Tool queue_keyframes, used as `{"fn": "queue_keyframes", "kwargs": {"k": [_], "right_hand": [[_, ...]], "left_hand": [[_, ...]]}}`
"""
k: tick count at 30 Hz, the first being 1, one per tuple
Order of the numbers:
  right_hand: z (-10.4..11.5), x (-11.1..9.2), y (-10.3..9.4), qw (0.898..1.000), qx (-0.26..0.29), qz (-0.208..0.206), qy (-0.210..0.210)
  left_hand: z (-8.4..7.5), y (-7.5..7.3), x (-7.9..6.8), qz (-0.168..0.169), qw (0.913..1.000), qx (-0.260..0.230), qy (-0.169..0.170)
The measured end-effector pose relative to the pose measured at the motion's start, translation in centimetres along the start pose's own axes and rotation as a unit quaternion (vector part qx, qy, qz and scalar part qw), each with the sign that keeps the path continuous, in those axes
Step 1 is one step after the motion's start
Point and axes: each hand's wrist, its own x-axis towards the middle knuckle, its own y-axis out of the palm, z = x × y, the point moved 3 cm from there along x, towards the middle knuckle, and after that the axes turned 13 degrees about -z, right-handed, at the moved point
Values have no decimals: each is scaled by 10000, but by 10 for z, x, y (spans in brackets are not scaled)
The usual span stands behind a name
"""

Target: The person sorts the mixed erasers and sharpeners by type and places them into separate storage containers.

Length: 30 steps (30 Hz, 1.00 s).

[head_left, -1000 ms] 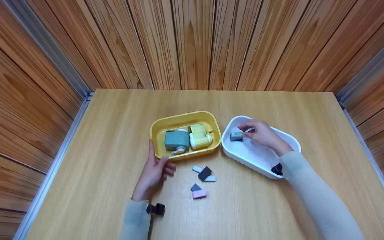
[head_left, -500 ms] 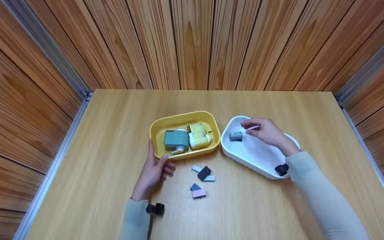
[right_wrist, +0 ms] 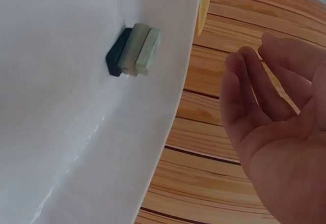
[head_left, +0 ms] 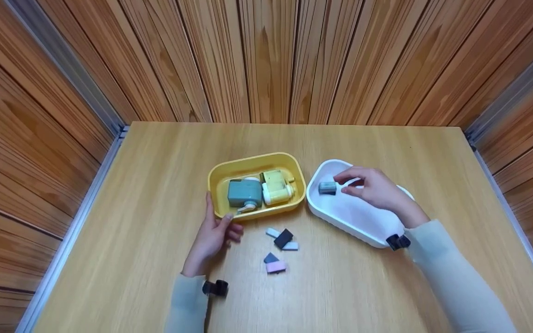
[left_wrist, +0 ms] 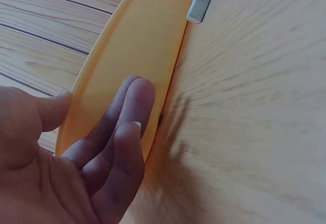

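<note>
My left hand [head_left: 208, 240] touches the near left corner of a yellow bin [head_left: 225, 167], its thumb at the rim and the other fingers relaxed beside the outer wall. Inside the bin lie a teal bottle-like thing [head_left: 244, 192] with a white cap and a pale yellow one [head_left: 275, 187]. Over a white bin [head_left: 336, 222] hovers my right hand [head_left: 377, 188], thumb and fingers apart, holding nothing. A small block stack [head_left: 327, 188] stands by the bin's far left side, just left of the fingertips. In the right wrist view the stack's layers show dark, grey-green and pale green.
On the table, nearer than the yellow bin, a black block [head_left: 283, 238] lies across a pale blue strip [head_left: 290, 246]. Closer still, a pink block [head_left: 275, 267] overlaps a dark grey one [head_left: 270, 258]. Wood-panelled walls [head_left: 266, 60] rise behind and at both sides.
My right hand has let go of the block stack and drawn back to the right, leaving the stack in the white bin. My left hand stays at the yellow bin.
</note>
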Motion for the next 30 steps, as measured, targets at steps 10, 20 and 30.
{"fn": "queue_keyframes", "kwargs": {"k": [10,20,30], "right_hand": [[28,-26,24,9958,40,85,-906],[46,-49,60,9952,303,562,-744],[39,-57,105,9924,342,1019,-592]], "left_hand": [[-1,-1,-1,35,10000,54,67],[-3,-1,-5,76,9998,-9,-172],[0,1,-1,-47,9997,-75,-215]]}}
